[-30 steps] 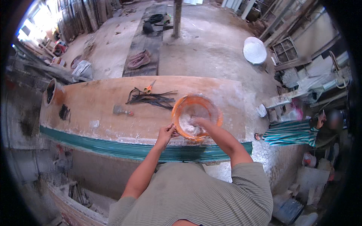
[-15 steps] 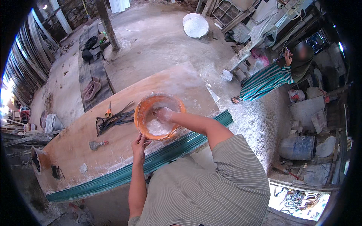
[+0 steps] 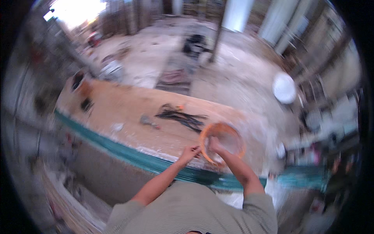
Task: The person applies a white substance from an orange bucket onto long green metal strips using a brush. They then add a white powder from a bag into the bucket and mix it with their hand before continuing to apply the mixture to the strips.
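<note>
An orange bucket (image 3: 221, 125) stands on the tan board near its teal front edge, with a wet white mix (image 3: 230, 142) inside. My left hand (image 3: 191, 152) grips the bucket's rim on the left side. Reaching down inside, my right hand (image 3: 214, 144) is near the left inner wall; its fingers are blurred and partly hidden. Left of the bucket lie long black strips (image 3: 180, 116), with the orange handles of scissors (image 3: 179, 107) behind them. A small brush-like tool (image 3: 150, 121) with a reddish handle end rests farther left.
The tan board (image 3: 124, 104) runs far left, bordered by a teal edge (image 3: 128, 154). An open-ended pot (image 3: 80, 85) lies at its left end. Shoes (image 3: 173, 76) sit on a plank beyond. A white basin (image 3: 284, 87) stands back right. At right, a person's striped garment (image 3: 302, 177) is blurred.
My view has swung to the left, so the scene has shifted and blurred. My right hand has moved toward the bucket's left inner side; my left hand stays at the rim.
</note>
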The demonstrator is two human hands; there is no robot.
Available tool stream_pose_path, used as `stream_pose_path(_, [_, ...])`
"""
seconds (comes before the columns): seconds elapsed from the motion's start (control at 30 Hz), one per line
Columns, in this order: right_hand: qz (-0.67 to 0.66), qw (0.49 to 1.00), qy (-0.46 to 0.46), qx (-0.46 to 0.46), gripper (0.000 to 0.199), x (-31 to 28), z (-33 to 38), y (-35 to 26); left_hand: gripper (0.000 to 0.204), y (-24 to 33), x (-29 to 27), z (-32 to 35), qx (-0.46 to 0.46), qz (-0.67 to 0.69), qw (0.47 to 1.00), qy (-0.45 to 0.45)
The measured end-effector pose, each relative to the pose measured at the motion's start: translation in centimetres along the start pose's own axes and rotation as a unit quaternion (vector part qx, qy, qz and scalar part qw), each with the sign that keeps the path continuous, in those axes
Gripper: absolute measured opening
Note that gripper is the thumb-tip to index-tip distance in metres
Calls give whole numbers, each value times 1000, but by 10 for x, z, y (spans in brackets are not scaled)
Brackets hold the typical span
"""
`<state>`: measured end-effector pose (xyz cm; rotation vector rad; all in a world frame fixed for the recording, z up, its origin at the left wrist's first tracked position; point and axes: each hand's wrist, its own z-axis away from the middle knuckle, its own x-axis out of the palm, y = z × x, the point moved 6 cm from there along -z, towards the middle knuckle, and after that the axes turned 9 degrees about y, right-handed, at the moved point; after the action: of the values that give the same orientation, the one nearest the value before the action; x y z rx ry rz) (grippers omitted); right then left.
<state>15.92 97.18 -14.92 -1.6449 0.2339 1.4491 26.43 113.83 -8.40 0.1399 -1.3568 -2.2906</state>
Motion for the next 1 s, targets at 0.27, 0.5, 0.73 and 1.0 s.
stream_pose_path(0.27, [217, 953, -162, -136, 35, -39, 27, 19, 42, 3, -45, 20, -5, 40, 998, 44])
stream_pose_path(0.5, [414, 764, -405, -285, 32, 17, 56, 36, 60, 32, -167, 105, 145, 513, 846, -13])
stream_pose_path(0.73, [164, 978, -59, -110, 24, 2, 25, 35, 70, 85, -209, 187, 221, 651, 726, 20])
stream_pose_path(1.0, [201, 971, -31, -124, 27, -38, 1, 20, 70, 103, -201, 203, 222, 639, 737, 13])
